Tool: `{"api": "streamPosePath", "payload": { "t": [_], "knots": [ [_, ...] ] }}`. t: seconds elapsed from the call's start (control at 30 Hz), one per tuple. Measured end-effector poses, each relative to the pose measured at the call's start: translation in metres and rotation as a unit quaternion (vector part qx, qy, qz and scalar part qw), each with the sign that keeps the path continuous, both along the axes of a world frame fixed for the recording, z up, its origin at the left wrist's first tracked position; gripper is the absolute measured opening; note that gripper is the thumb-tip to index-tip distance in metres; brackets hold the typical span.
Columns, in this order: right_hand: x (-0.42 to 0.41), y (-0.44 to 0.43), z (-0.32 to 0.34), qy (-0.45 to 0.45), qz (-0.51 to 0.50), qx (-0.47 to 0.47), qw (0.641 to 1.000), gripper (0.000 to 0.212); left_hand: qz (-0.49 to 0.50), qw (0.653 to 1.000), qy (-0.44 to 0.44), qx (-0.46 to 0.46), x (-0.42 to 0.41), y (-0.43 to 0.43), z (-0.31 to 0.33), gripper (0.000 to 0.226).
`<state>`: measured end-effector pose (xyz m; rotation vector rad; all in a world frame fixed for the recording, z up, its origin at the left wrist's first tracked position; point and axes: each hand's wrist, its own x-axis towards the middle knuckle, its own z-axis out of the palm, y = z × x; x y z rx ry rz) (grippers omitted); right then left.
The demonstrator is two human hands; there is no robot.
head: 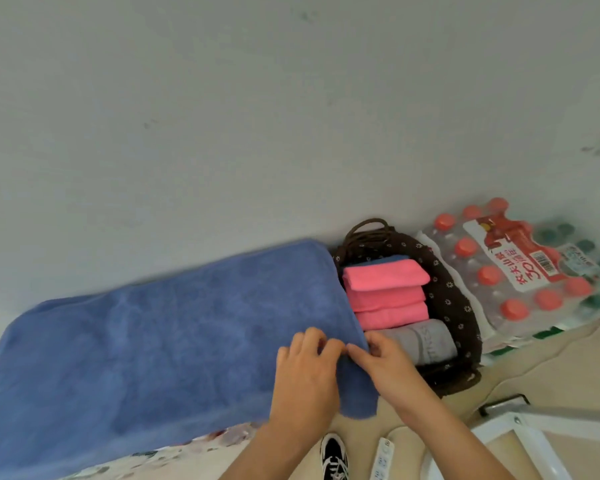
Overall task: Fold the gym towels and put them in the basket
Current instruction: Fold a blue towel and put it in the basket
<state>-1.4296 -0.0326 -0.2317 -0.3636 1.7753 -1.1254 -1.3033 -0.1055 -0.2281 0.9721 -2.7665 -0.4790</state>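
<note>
**A:** Where are your hands?

**B:** Low and centre in the frame, side by side and almost touching. Your left hand (305,372) has its fingers curled onto the right-hand edge of the large blue terry towel (153,341). Your right hand (388,365) pinches that same edge between thumb and forefinger.

**A:** And how does the towel lie?

**B:** It is spread out flat, running from the lower left of the frame up toward the centre right. It lies over a floral-printed cover (174,455) that shows at the bottom left. The towel's right end hides the left rim of the dark brown basket (454,299), which has a flower-dotted fabric lining.

**A:** What does the basket hold?

**B:** Pink folded towels (385,289) are stacked in the middle, with a blue folded towel (388,260) showing behind them. A grey folded towel (420,341) lies at the near end, just beside your right hand.

**A:** Anything else around you?

**B:** Just right of the basket is a shrink-wrapped pack of clear bottles with red caps (520,271). At the bottom centre you can see a black-and-white shoe (334,455) and a white power strip (381,459) on the beige floor. A white metal frame (534,441) sits in the lower right. A pale grey wall (257,116) fills the upper half.
</note>
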Motion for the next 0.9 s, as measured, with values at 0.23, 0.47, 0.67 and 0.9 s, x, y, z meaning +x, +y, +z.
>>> {"api": "streamPosePath", "payload": {
  "t": [0.23, 0.47, 0.67, 0.9],
  "knots": [
    [-0.005, 0.0, -0.004, -0.122, -0.089, -0.027, 0.988, 0.011, -0.04, 0.995, -0.063, 0.072, -0.006, 0.028, 0.022, 0.083],
    [-0.003, -0.006, -0.001, -0.194, -0.131, -0.062, 0.97, 0.018, 0.002, 0.999, 0.02, 0.047, -0.012, 0.043, 0.014, 0.047],
    [-0.012, -0.012, 0.001, -0.198, -0.1, -0.027, 0.975, 0.022, 0.059, 0.996, 0.056, 0.046, -0.011, 0.032, 0.019, 0.009],
    [-0.041, -0.064, 0.015, -0.052, -0.019, 0.01, 0.998, 0.018, 0.035, 0.997, 0.051, 0.05, -0.008, 0.023, 0.022, 0.029]
  ]
}}
